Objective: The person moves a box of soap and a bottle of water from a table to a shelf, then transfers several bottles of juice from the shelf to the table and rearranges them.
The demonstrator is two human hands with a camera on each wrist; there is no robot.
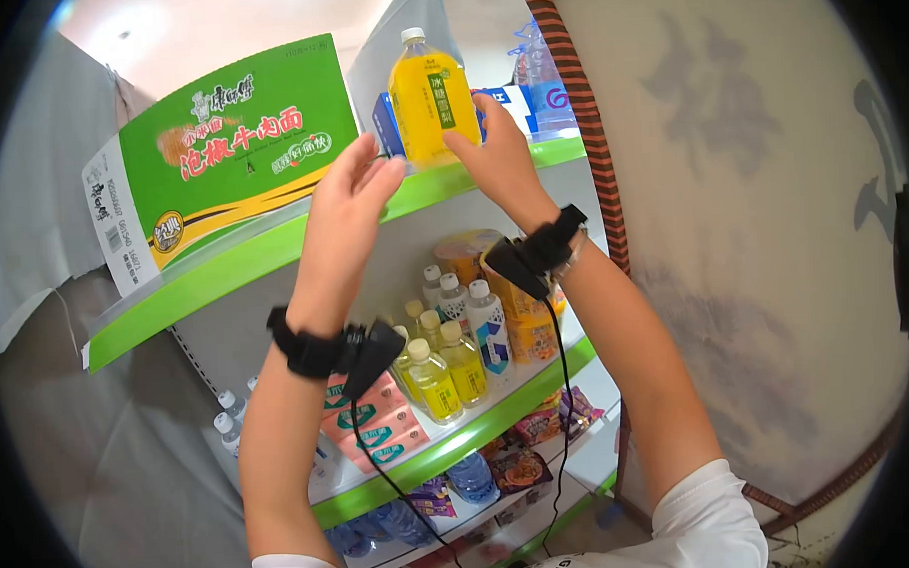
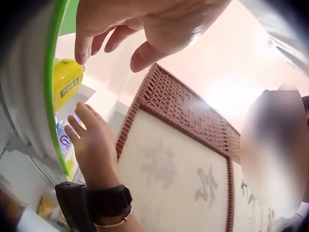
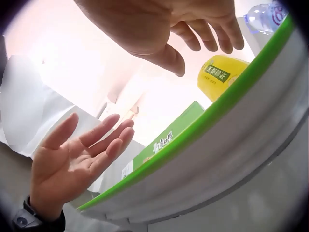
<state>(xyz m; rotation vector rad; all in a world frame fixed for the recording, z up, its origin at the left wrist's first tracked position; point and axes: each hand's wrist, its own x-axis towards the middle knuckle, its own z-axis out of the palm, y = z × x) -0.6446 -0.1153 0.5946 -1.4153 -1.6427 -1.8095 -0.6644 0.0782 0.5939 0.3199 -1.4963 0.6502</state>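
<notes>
A large bottle of yellow drink (image 1: pixel 433 99) with a white cap stands upright on the top shelf, also seen as a yellow bottle (image 2: pixel 67 84) in the left wrist view and a yellow bottle (image 3: pixel 219 77) in the right wrist view. My right hand (image 1: pixel 510 167) is beside its right side, fingers spread; in the right wrist view a gap shows between fingers and bottle. My left hand (image 1: pixel 347 213), fingers relaxed and apart, is left of the bottle, in front of the green noodle box (image 1: pixel 249 141), holding nothing.
The top shelf's green edge (image 1: pixel 204 278) runs below the box. Clear bottles (image 1: pixel 540 81) stand at the right end. The shelf below holds small yellow drinks (image 1: pixel 438 385), pink packs (image 1: pixel 379 427) and noodle tubs (image 1: pixel 531 336). A framed screen (image 1: pixel 753 223) stands at the right.
</notes>
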